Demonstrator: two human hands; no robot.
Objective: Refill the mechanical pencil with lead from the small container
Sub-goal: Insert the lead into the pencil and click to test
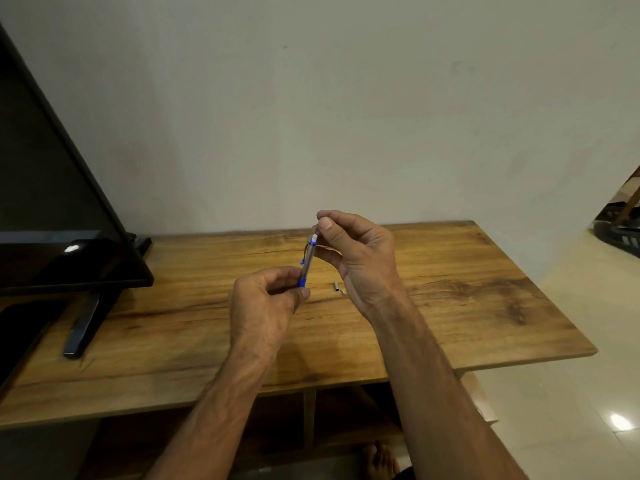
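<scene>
Mechanical pencil (307, 261), near upright above the table (450, 271), blue grip pinched by the left hand (266, 299). The right hand (360, 254) pinches just above its white top; what it holds, I cannot tell. Misaligned, thin lead could snap or fall.

A left hand (265, 303) grips a mechanical pencil (307, 259) by its blue lower end and holds it nearly upright above a wooden table (450, 289). A right hand (360, 261) pinches the pencil's white top end between thumb and forefinger, its other fingers curled. A small metal cap (337, 288) lies on the table near the middle, just beside the right wrist. A black television (52, 202) stands at the table's left edge. A bare foot (379, 459) shows below the front edge.
</scene>
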